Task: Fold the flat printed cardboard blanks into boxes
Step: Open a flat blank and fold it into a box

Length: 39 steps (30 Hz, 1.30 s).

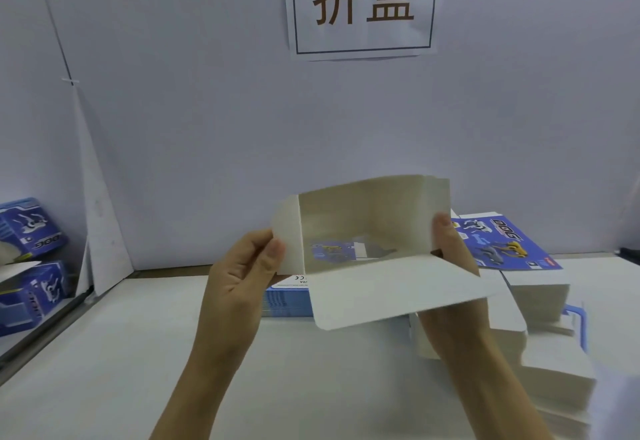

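Both hands, left (242, 266) and right (450, 245), pinch the opened blank (363, 217); next, likely fold its end flap (398, 294) shut.

- We count two hands: left hand (239, 276) and right hand (450, 249), both gripping one part-opened box blank (363, 231).
- Finished boxes (31, 228) at the far left: two, one above the other.
- Stacks of flat blanks: we make out at least two, one printed-side-up stack (512, 249) at right and one blue-edged stack (287, 301) behind the held blank; sheets per stack too many to count.
- Wall sign (362, 3): one, bearing two characters.
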Motion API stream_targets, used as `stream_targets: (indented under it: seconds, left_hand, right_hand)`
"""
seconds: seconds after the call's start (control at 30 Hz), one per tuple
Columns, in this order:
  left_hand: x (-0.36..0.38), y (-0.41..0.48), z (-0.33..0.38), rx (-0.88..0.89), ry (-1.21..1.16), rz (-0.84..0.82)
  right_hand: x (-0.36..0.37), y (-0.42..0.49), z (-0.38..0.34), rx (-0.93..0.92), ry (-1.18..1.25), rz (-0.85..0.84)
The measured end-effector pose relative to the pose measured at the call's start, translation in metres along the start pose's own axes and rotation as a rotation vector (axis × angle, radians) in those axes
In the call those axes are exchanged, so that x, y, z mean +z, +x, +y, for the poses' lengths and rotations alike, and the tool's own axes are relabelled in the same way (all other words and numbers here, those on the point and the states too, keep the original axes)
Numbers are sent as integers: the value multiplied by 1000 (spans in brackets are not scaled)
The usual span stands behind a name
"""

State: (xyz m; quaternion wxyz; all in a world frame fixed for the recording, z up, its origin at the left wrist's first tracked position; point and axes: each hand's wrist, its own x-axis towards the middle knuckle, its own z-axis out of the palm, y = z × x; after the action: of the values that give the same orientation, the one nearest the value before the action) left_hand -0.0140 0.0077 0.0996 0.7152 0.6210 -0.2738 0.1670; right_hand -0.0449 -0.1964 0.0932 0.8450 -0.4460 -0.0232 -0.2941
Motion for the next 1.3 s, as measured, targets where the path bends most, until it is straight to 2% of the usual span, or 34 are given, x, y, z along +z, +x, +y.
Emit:
stream_targets:
  seconds: [0.07,0.17,0.23,0.3,0.37,0.4,0.47,0.57,0.63,0.7,0.73,0.77,0.87,0.93,1.1,1.3]
  left_hand:
    - [2,-1,-2,-24,23,18]
    - [9,-2,-4,-91,-84,103]
    - [15,-4,-5,-210,-125,180]
    - [19,-5,-4,-442,-216,98]
    - [20,-6,4,-692,-476,-79]
    - [19,-6,8,-758,-615,-154]
    - [18,-7,13,-745,-784,-231]
    - [18,-8,8,-697,-699,-254]
    - [16,-7,5,-659,-605,-212]
    - [15,-6,6,-586,-551,-177]
    - [15,-5,8,-564,-546,-163]
    - [15,-4,9,-547,-549,-154]
    - [12,-4,10,-513,-573,-180]
    - [12,-5,12,-494,-565,-221]
    - [13,-6,12,-478,-531,-241]
    - [18,-8,15,-496,-695,-228]
  right_hand:
    - [3,-5,-3,24,44,-2]
    - [9,-10,-2,64,111,-21]
    - [18,-15,-2,44,103,-65]
    - [23,-19,2,-7,119,-59]
    - [25,-20,6,-103,66,-38]
    - [24,-19,7,-155,-13,-24]
    - [21,-16,6,-236,-137,-56]
    - [18,-14,-3,-315,-235,-114]
    - [13,-13,-12,-526,-388,-55]
    - [12,-16,-24,-832,-720,-24]
    - [12,-19,-30,-962,-850,-91]
    - [14,-21,-35,-1015,-929,-217]
    - [21,-29,-39,-824,-1097,-599]
    - [22,-30,-32,-681,-1221,-712]
    - [24,-29,-28,-654,-1225,-716]
    - [25,-29,-24,-721,-1176,-650]
